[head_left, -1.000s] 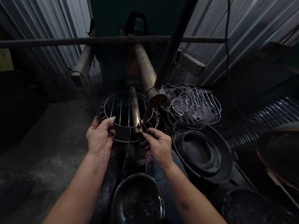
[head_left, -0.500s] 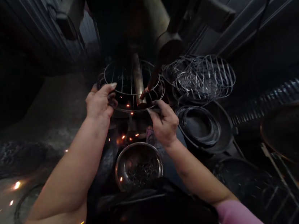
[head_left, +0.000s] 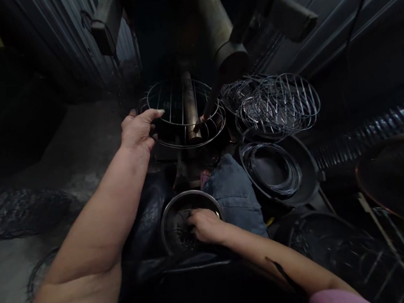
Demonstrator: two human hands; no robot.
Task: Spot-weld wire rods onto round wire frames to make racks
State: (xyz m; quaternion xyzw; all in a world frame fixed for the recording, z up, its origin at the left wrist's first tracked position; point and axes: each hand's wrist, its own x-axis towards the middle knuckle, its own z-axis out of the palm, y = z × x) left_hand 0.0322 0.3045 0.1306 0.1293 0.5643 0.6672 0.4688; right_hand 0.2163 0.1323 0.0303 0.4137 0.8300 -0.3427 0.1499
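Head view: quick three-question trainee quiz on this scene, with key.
1. True or false: the left hand touches the round wire rack.
2. Multiple choice: what holds the coiled wire rings? A) a black pan B) a wooden crate
3. Short answer: what is the right hand reaching into?

Key: 1. True. 2. A. 3. The steel bowl.
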